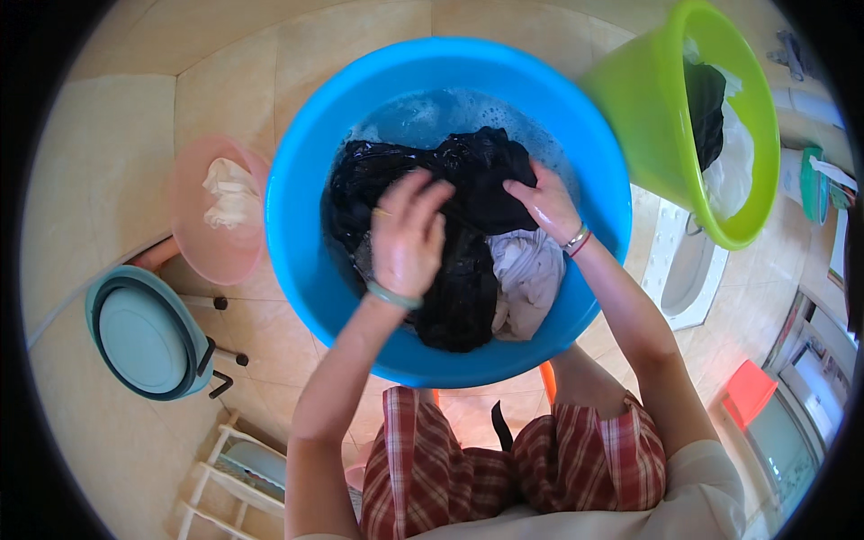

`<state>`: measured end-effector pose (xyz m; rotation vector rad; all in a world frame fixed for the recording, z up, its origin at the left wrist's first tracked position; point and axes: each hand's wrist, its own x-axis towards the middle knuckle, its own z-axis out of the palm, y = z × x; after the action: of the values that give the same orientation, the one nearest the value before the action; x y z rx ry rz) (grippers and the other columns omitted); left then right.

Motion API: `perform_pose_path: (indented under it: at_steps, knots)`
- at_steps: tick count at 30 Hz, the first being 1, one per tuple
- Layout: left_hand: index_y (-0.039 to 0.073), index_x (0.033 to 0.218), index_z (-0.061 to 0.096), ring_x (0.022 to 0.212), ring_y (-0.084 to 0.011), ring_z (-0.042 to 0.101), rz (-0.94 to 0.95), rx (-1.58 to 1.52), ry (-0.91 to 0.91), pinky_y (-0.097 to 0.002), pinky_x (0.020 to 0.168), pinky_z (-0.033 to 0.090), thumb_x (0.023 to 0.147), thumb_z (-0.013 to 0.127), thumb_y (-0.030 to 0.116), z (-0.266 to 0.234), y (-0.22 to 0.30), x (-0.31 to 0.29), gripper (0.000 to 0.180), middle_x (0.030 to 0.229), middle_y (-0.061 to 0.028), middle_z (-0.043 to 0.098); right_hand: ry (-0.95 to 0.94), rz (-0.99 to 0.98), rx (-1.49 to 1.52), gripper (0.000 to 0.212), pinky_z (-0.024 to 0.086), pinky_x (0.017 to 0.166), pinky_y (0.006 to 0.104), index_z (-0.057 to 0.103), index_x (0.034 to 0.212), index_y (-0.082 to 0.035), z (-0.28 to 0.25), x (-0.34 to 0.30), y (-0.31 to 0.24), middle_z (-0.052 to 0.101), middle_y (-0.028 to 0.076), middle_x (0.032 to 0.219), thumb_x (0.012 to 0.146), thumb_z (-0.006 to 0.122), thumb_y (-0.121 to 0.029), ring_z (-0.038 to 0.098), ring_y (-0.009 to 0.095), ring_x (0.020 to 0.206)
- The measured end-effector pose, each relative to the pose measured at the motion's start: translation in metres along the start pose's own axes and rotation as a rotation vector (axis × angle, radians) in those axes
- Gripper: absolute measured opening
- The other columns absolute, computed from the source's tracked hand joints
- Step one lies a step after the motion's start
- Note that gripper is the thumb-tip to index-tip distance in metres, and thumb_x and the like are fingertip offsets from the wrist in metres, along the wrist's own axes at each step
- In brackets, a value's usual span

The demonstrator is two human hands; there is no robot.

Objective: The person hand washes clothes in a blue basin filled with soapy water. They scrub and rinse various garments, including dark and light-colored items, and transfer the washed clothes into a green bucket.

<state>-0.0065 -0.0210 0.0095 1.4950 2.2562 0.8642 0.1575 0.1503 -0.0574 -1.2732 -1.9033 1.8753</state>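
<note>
A large blue tub (310, 306) in front of me holds soapy water (441, 108) and wet clothes. A black garment (454, 297) lies bunched across its middle, partly in the water. My right hand (551, 207) grips the upper right part of that black cloth, its thumb on top and the fingers partly hidden by the fabric. Over the left part of the garment, my left hand (409, 238) is raised with fingers apart and slightly blurred, holding nothing. A pale, whitish garment (529, 279) sits beside the black one, below my right wrist.
At the tub's upper right, a green bucket (621, 117) leans with black and white cloth inside. A pink basin (193, 225) with cream cloth stands left, above a folded teal basin (144, 333). A white fixture (679, 270) lies right; a white rack (211, 481) stands lower left.
</note>
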Motion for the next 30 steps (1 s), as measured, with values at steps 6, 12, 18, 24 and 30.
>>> perform_pose_path:
  at_steps: [6,12,18,24,30]
  knots:
    - [0.014,0.108,0.070,0.097,-0.0287,0.059,0.080,0.280,-0.124,-0.0389,0.085,0.047,0.066,0.075,0.004,-0.032,-0.057,0.000,0.043,0.105,-0.0063,0.062,0.316,0.138,0.548,0.045,0.045,0.094,0.0286,0.059,0.125,0.000,-0.001,0.008,-0.027,0.063,0.007,0.121,0.093,0.065,-0.031,0.058,0.016,0.108]
    - [0.012,0.098,0.073,0.090,-0.0158,0.063,0.017,0.220,0.112,-0.0273,0.074,0.048,0.076,0.077,0.011,-0.067,-0.044,0.020,0.022,0.087,-0.0022,0.069,0.224,0.442,0.931,0.046,0.052,0.090,0.0376,0.051,0.128,-0.001,-0.019,0.014,-0.039,0.058,0.011,0.126,0.098,0.057,-0.036,0.057,0.022,0.112]
    - [-0.002,0.110,0.066,0.093,-0.0137,0.061,-0.753,-0.781,-0.138,-0.0258,0.084,0.048,0.084,0.076,0.021,-0.074,-0.055,0.059,0.037,0.102,-0.0071,0.067,0.130,0.671,1.262,0.038,0.059,0.077,0.0379,0.051,0.117,0.000,-0.040,0.004,-0.037,0.059,0.017,0.121,0.099,0.053,-0.034,0.064,0.027,0.099]
    - [-0.003,0.127,0.058,0.105,-0.0218,0.062,-0.699,-0.662,-0.070,-0.0298,0.093,0.046,0.080,0.079,0.035,-0.039,-0.120,0.061,0.064,0.121,-0.0133,0.063,0.176,0.491,0.866,0.043,0.059,0.072,0.0358,0.052,0.120,0.001,-0.030,0.004,-0.050,0.063,0.017,0.113,0.096,0.060,-0.033,0.065,0.030,0.097]
    - [-0.006,0.127,0.056,0.107,-0.0217,0.062,-0.683,-0.388,-0.057,-0.0308,0.094,0.046,0.077,0.081,0.033,-0.022,-0.126,0.049,0.068,0.118,-0.0182,0.065,0.367,-0.344,-0.566,0.054,0.047,0.093,0.0418,0.053,0.122,0.003,-0.010,0.018,-0.034,0.062,0.022,0.116,0.084,0.074,-0.029,0.060,0.037,0.106]
